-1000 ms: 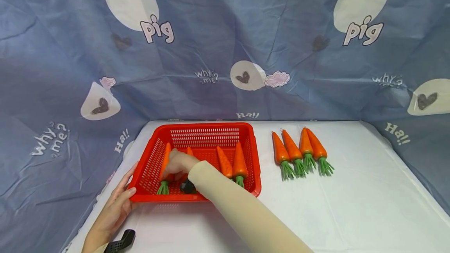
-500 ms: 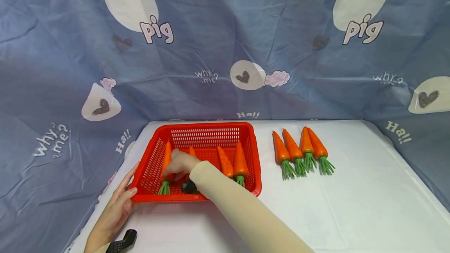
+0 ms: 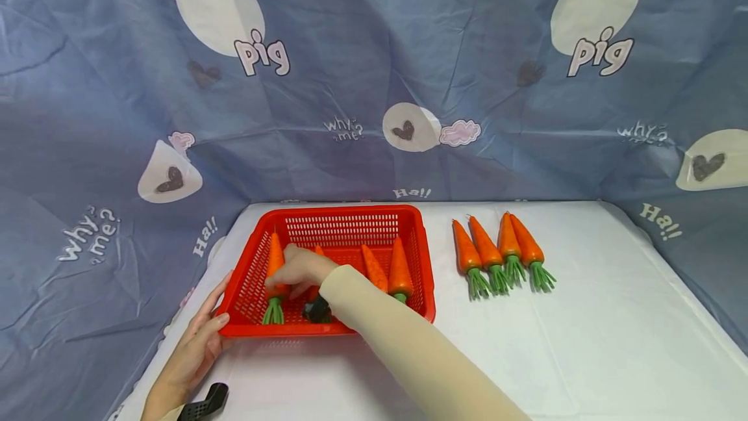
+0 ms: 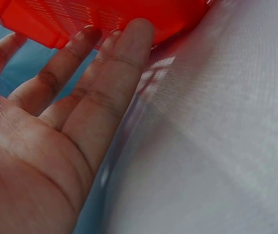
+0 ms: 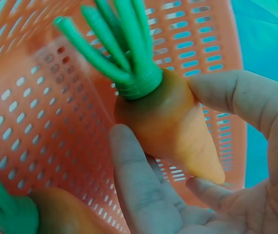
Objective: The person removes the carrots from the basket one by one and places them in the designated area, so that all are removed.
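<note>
A red perforated plastic basket (image 3: 345,330) stands on the white table, with several orange carrots lying inside. My right hand (image 3: 304,269) reaches into its left part and pinches the leftmost carrot (image 3: 274,265) between thumb and fingers. In the right wrist view that carrot (image 5: 163,122) has its green stems up and its thick end between the fingertips. Another carrot (image 5: 66,212) lies close by. My left hand (image 3: 189,349) is at the basket's near left corner. The left wrist view shows its straight, spread fingers (image 4: 105,97) touching the basket wall.
Right of the basket several carrots (image 3: 497,255) lie in a row on the white tablecloth (image 3: 584,343), stems toward me. Inside the basket two carrots (image 3: 400,271) lie on the right side. A blue printed cloth (image 3: 374,83) hangs behind the table.
The leftmost carrot has shifted slightly in my right hand, its tip moving left. My right hand has barely moved. My left hand stays at the basket's corner.
</note>
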Available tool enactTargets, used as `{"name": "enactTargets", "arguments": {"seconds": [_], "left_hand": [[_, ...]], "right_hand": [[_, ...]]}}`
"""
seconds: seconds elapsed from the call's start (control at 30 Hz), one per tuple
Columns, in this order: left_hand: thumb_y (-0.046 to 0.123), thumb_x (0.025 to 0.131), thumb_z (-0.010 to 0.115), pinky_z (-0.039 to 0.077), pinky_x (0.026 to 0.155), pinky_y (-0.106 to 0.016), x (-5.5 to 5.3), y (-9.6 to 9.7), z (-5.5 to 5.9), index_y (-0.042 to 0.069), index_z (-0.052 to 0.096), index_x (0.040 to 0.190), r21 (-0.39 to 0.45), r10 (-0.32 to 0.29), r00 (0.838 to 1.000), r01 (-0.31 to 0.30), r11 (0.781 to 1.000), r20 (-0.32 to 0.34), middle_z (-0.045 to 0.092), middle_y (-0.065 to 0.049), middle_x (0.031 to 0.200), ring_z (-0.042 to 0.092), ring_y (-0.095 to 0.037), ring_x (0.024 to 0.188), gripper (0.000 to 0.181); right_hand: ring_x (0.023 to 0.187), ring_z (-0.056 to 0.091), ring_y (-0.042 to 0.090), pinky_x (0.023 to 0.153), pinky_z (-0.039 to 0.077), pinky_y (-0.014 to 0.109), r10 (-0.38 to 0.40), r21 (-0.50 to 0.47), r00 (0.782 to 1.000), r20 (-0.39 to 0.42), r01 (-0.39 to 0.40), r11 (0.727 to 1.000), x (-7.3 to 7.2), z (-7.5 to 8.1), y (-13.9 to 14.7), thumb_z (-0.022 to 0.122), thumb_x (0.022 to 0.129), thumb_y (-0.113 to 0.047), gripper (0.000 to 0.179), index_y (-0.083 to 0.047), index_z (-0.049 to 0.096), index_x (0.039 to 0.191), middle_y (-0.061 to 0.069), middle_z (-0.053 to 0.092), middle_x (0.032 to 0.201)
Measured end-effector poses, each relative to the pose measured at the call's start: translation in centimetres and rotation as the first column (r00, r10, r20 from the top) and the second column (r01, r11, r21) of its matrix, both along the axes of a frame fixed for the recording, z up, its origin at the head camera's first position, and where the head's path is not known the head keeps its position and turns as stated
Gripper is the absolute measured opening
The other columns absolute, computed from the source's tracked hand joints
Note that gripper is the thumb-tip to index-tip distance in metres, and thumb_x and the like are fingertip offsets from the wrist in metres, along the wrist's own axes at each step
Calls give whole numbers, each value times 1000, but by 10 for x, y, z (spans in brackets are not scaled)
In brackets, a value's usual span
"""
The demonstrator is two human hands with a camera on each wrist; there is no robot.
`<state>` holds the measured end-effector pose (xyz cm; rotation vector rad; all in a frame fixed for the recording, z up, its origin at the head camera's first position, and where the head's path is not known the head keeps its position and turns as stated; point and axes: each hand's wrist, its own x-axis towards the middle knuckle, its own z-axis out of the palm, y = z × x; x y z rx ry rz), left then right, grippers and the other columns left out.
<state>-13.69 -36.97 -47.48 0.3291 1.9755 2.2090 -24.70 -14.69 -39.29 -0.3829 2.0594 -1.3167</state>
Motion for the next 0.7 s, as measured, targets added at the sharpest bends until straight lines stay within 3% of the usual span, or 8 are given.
{"name": "enactTargets", "arguments": {"seconds": [0.13,0.37,0.7], "left_hand": [[14,107,34,53,96,-26,-1,1,0,31,7,163,-15,4,1000,-4,1000,8,32,16,152,54,2,127,64],[14,107,33,53,96,-26,1,0,-2,32,6,163,-15,3,1000,-3,1000,23,29,16,153,53,3,128,64],[14,107,33,53,97,-25,0,-2,-3,31,7,163,-24,12,1000,-12,1000,13,30,17,153,54,3,128,63]], "right_hand": [[81,66,21,79,61,41,9,-13,1000,-6,-9,1000,-2,4,4,75,84,-11,53,-3,46,126,8,56,97],[82,69,24,81,61,42,20,-65,999,31,-18,998,-7,7,16,77,84,-13,81,-7,31,150,8,56,110],[87,69,23,83,60,41,49,-116,999,17,-47,992,-12,23,43,76,84,-13,82,-12,28,150,8,53,118]]}}
